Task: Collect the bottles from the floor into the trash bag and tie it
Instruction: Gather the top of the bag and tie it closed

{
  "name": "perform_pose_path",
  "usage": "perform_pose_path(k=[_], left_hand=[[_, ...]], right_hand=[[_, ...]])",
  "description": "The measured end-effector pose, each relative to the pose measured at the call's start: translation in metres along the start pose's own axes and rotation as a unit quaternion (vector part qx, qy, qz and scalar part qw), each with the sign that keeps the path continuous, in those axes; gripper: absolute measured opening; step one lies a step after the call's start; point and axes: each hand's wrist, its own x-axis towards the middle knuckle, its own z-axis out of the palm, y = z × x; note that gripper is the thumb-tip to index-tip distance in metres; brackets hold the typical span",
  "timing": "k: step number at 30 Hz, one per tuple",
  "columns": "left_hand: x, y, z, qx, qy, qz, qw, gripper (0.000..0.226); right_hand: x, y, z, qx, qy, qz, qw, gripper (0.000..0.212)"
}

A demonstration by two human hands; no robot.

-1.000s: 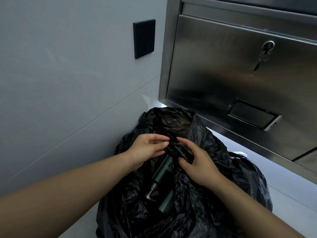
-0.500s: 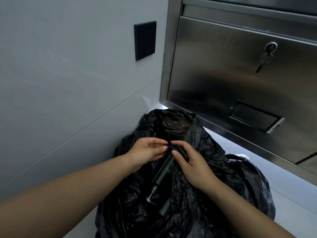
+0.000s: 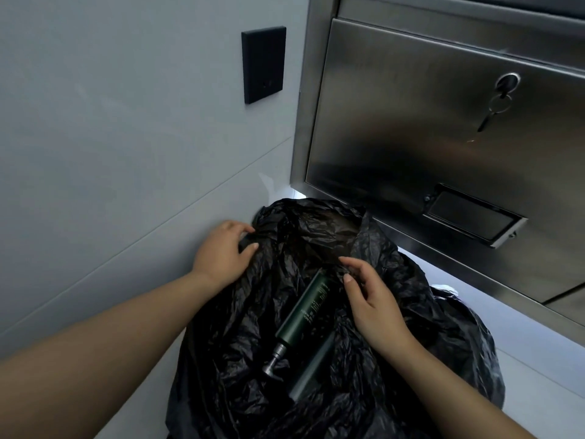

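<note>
Right now I see the black trash bag (image 3: 411,312) sitting on the pale floor (image 3: 544,384), tucked between the grey wall (image 3: 110,137) on the left and the steel cabinet (image 3: 395,128) on the right. Its mouth is open towards me.

My left hand (image 3: 221,255) is at the far-left part of the rim, close to the wall. Its fingers are curled over the edge and the thumb presses against the plastic, so it grips the bag. My right hand (image 3: 370,299) is further right and a little nearer. Its forefinger and thumb are bent around a fold of the inner edge, a narrow pinch on the plastic. The two hands are apart, with the open mouth between them.

Inside the bag lies a dark green pump bottle (image 3: 304,308), slanted, with its base far and its metal pump head near-left. Just beside it on the near-right is a second dark bottle (image 3: 311,365), partly buried in the folds, and I cannot tell its shape beyond a long tube.

On the wall above sits a black plate (image 3: 263,64). A key (image 3: 493,109) hangs from the cabinet's lock, and a recessed handle (image 3: 474,217) is set lower in the same door.
</note>
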Motion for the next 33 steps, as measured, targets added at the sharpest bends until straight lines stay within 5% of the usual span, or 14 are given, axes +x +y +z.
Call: perform_pose_path(k=[5, 9, 22, 27, 30, 33], left_hand=[[-0.003, -0.006, 0.019, 0.021, -0.120, -0.199, 0.972, 0.059], [-0.002, -0.001, 0.024, -0.037, -0.133, -0.273, 0.952, 0.059], [-0.030, 0.064, -0.007, -0.082, 0.075, -0.002, 0.994, 0.038], [-0.075, 0.095, -0.010, 0.008, -0.036, 0.153, 0.987, 0.044], [-0.101, 0.095, 0.004, 0.042, -0.167, 0.140, 0.975, 0.055], [-0.102, 0.091, 0.003, 0.035, -0.152, 0.089, 0.984, 0.057]], right_hand=[[-0.006, 0.015, -0.009, -0.031, 0.019, 0.003, 0.999, 0.026], [-0.005, 0.017, -0.015, -0.010, 0.036, 0.001, 0.999, 0.025], [-0.001, 0.003, -0.034, 0.048, 0.070, -0.019, 0.996, 0.022], [0.001, 0.005, -0.043, 0.084, 0.088, -0.022, 0.992, 0.021], [0.003, 0.009, -0.045, 0.092, 0.084, -0.024, 0.992, 0.021], [0.005, 0.009, -0.041, 0.091, 0.075, -0.026, 0.993, 0.020]])
